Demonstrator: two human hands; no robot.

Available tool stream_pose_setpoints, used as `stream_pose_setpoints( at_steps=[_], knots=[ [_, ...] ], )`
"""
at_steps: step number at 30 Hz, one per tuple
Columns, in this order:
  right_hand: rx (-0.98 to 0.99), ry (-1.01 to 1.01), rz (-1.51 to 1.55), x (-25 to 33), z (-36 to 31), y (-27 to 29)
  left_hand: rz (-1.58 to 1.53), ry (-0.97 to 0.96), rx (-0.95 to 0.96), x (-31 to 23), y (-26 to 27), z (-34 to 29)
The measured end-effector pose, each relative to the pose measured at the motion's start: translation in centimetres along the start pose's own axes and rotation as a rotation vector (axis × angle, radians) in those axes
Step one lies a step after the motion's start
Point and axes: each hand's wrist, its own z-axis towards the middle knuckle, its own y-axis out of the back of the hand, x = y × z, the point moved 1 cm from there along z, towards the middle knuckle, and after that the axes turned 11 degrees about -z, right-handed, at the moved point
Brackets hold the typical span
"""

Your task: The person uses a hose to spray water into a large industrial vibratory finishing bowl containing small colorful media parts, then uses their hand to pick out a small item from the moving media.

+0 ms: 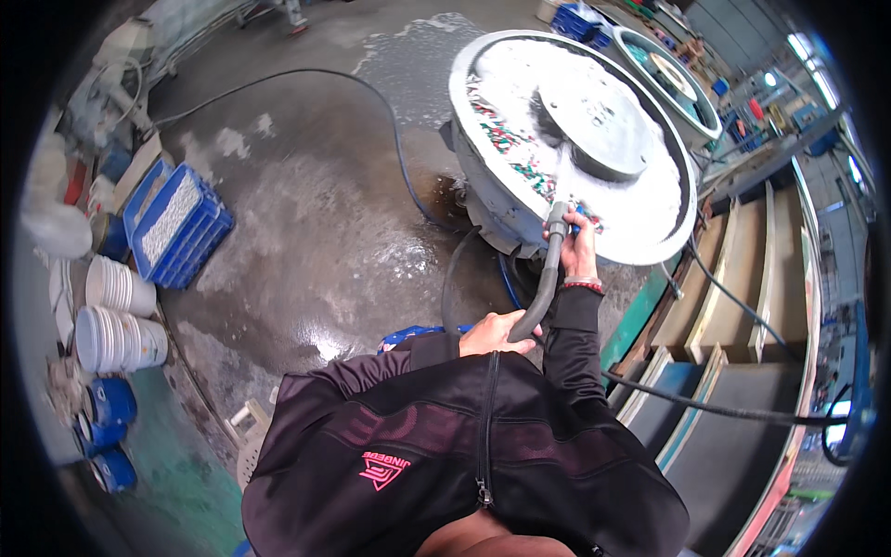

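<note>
A grey hose (546, 278) runs up in front of me to a grey nozzle (558, 217), from which a pale jet of water sprays. My right hand (580, 246) is wrapped round the nozzle, beside a small blue part. Lower down, close to my jacket, my left hand (498, 334) grips the same hose. Just past the nozzle stands a large round vibratory tumbler bowl (461, 111) with a pale rim. White foam (640, 218) covers much of its inside, and small red, green and white pieces (501, 139) show at its left. A round metal hub (594, 116) rises in the middle.
Behind the bowl stands a second round tub (710, 121). Wooden-edged troughs (733, 269) lie to the right. A blue crate (190, 227) of white pieces, white buckets (121, 339) and blue drums (111, 401) line the left. A dark cable (394, 121) crosses the wet floor (306, 223).
</note>
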Motion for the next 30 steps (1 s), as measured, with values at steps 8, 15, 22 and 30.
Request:
stream_pose_setpoints(
  at_steps=[8,15,22,30],
  knots=[
    [-0.153,0.111,0.112,2.6,-4.2,8.2,0.06,0.213,0.127,-0.4,-5.3,3.1],
    [-0.138,0.113,0.152,3.5,-4.5,12.1,0.007,0.252,0.141,0.9,-8.2,5.0],
    [-0.004,0.03,0.08,0.1,-1.0,9.9,0.06,0.128,0.01,1.5,-7.2,4.1],
    [0.152,-0.059,-0.065,0.4,0.7,1.3,-0.086,0.023,-0.257,1.3,-7.1,2.1]
  ],
)
